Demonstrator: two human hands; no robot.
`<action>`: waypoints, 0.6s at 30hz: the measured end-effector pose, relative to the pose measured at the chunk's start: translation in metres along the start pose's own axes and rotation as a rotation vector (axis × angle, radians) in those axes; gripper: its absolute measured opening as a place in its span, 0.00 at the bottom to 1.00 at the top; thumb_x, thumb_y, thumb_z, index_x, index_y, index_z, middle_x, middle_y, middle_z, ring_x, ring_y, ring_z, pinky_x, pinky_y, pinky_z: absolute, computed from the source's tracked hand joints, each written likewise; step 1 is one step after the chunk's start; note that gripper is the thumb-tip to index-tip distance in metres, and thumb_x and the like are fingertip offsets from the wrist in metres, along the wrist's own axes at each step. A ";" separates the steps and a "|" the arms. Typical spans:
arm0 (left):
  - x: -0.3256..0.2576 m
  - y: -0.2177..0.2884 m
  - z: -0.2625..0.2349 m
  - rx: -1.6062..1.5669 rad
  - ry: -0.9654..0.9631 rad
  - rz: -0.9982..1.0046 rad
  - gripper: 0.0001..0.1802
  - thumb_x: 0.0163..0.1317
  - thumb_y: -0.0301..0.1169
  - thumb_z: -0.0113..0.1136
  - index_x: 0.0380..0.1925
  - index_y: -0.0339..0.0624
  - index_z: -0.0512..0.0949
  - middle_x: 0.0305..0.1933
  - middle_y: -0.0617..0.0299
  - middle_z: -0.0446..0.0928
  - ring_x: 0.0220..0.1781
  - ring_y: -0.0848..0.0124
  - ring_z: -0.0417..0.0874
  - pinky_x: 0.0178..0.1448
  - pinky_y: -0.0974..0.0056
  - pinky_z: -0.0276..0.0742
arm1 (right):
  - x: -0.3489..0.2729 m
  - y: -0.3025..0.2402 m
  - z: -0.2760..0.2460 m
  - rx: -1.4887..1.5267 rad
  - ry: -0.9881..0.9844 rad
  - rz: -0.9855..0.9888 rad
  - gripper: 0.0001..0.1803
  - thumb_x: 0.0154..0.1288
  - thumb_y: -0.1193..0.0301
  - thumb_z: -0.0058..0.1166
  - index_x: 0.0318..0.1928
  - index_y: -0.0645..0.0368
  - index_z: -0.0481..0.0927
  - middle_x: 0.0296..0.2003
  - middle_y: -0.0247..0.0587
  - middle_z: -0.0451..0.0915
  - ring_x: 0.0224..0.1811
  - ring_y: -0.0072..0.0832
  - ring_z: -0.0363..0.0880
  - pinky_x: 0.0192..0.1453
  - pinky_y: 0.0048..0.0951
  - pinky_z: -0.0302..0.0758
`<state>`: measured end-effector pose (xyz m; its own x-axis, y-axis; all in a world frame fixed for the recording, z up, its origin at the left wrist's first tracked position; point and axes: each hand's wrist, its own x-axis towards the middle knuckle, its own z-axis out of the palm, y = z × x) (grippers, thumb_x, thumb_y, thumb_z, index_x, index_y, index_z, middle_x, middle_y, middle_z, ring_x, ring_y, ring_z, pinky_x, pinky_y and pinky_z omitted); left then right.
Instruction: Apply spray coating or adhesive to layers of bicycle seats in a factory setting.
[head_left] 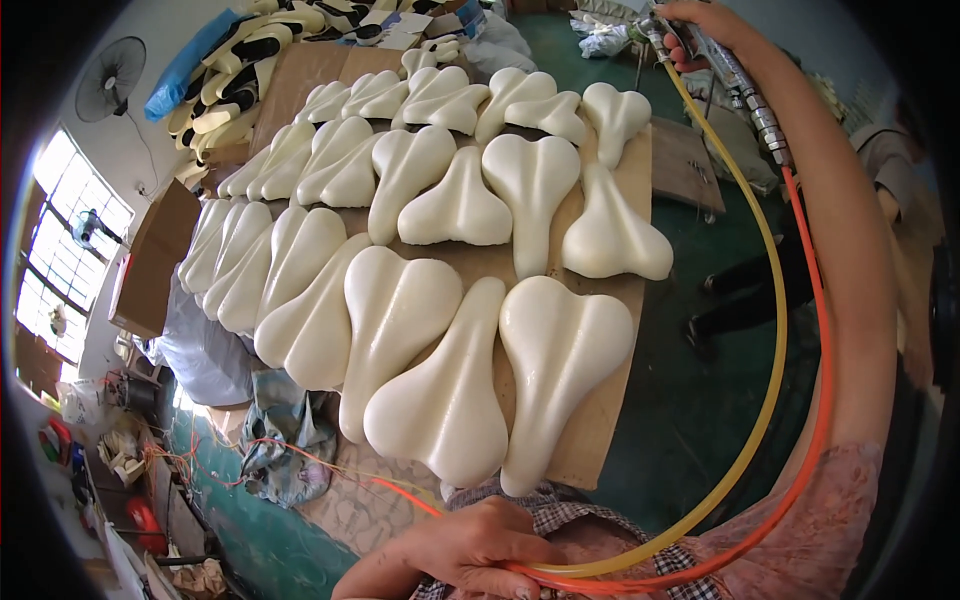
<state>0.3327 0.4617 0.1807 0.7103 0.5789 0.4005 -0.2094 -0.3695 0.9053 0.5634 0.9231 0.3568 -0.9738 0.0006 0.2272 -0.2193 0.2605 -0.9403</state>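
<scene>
My right hand [705, 28] is raised at the far right and closed around a metal spray gun [740, 88]. From the gun hang a yellow hose [779, 300] and an orange hose [824, 330], both curving down in front of me. At the bottom, my left hand [485, 545] is closed on these two hoses, close to my checked clothing. Between the hands, rows of cream foam bicycle saddle pads [565, 345] lie on a brown board [597, 430], with their noses pointing alternate ways. The nearest ones look glossy.
Behind the board, black and cream saddle pieces [235, 90] are piled beside a blue bag [192, 65]. A cardboard box [155, 260] and a wall fan [110, 78] are at left. Another person [890, 165] is partly visible at right. Hose also runs across the green floor [225, 525].
</scene>
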 end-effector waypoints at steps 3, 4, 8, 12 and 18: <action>-0.011 -0.003 0.014 -0.071 0.153 -0.019 0.27 0.62 0.47 0.50 0.41 0.27 0.76 0.21 0.51 0.74 0.19 0.55 0.75 0.23 0.57 0.67 | 0.028 -0.001 0.064 -0.268 1.024 0.485 0.16 0.62 0.64 0.49 0.32 0.68 0.76 0.22 0.49 0.78 0.19 0.36 0.78 0.27 0.38 0.80; -0.007 -0.003 0.018 -0.172 0.277 0.007 0.27 0.62 0.47 0.50 0.41 0.27 0.76 0.21 0.51 0.75 0.19 0.55 0.75 0.23 0.56 0.67 | 0.024 -0.002 0.073 -0.387 0.997 0.511 0.17 0.60 0.59 0.51 0.30 0.63 0.76 0.21 0.41 0.77 0.19 0.27 0.77 0.25 0.31 0.78; 0.000 0.000 0.001 0.034 -0.017 -0.126 0.28 0.60 0.49 0.52 0.41 0.29 0.77 0.25 0.53 0.77 0.23 0.60 0.77 0.27 0.59 0.69 | 0.006 -0.003 0.068 -0.504 1.019 0.537 0.18 0.58 0.54 0.53 0.28 0.58 0.75 0.21 0.32 0.76 0.18 0.20 0.75 0.24 0.24 0.77; -0.001 -0.011 0.008 0.003 0.122 0.000 0.24 0.61 0.43 0.54 0.39 0.27 0.75 0.21 0.53 0.72 0.20 0.58 0.73 0.25 0.59 0.65 | -0.027 0.001 0.038 -0.588 1.105 0.530 0.19 0.57 0.54 0.54 0.28 0.58 0.75 0.21 0.33 0.76 0.18 0.20 0.75 0.25 0.24 0.78; 0.007 -0.015 0.004 0.002 0.123 -0.049 0.24 0.61 0.43 0.54 0.39 0.26 0.75 0.20 0.53 0.73 0.19 0.59 0.73 0.25 0.59 0.66 | -0.037 0.002 0.023 -0.525 1.120 0.566 0.18 0.57 0.54 0.54 0.29 0.59 0.76 0.20 0.32 0.76 0.19 0.19 0.75 0.24 0.23 0.78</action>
<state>0.3440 0.4681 0.1696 0.6315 0.6814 0.3700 -0.1746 -0.3399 0.9241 0.5976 0.9014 0.3405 -0.2965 0.9408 0.1640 0.4840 0.2961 -0.8235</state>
